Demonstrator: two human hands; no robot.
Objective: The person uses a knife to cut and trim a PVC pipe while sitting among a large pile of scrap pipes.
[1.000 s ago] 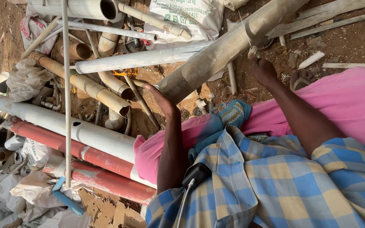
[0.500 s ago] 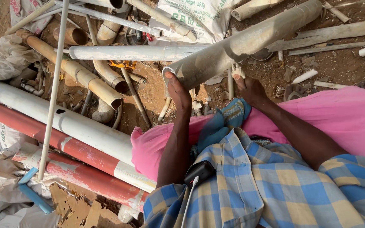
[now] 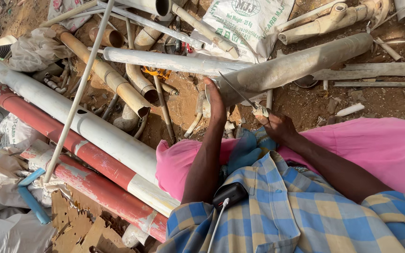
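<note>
My left hand (image 3: 215, 104) presses flat against the near open end of a thick grey pipe (image 3: 301, 63) that slants up to the right. My right hand (image 3: 277, 125) grips the handle of a thin saw blade (image 3: 238, 92), which lies against the pipe's end just right of the left hand. Both arms reach out over pink cloth (image 3: 380, 145) on my lap and a blue-and-yellow checked shirt (image 3: 287, 211).
Many pipes lie heaped on the dirt at left: a long white pipe (image 3: 66, 110), red-and-white pipes (image 3: 85, 182), tan pipes (image 3: 104, 72) and a thin white rod (image 3: 78, 89). A white sack (image 3: 249, 23) lies behind. A black device with a white cable (image 3: 229, 196) sits in my shirt pocket.
The left hand moved up onto the pipe's end. The right hand drew back from the pipe toward my lap, and the saw blade now shows against the pipe.
</note>
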